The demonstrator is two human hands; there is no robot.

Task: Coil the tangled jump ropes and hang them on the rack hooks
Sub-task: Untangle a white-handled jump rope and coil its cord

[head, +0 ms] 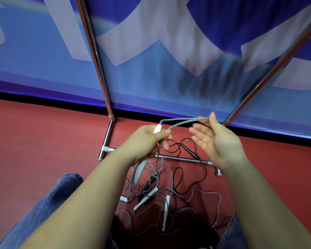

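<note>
My left hand point(147, 141) grips a white handle and the grey cord of one jump rope. From it the grey cord point(180, 122) loops up and to the right. My right hand point(215, 139) is palm up with its fingers straight, and the cord loop passes by its thumb tip. More of this rope hangs blurred below my left hand. A tangle of jump ropes point(169, 194), grey and black cords with white and black handles, lies on the red floor beneath my hands. The chrome rack point(106, 83) stands behind; its hooks are out of view.
The rack's base bar point(183, 159) lies across the floor under my hands, with a second upright point(269, 76) slanting at the right. A blue and white banner wall point(151, 51) is close behind. My knees in blue jeans point(48, 203) are at the bottom.
</note>
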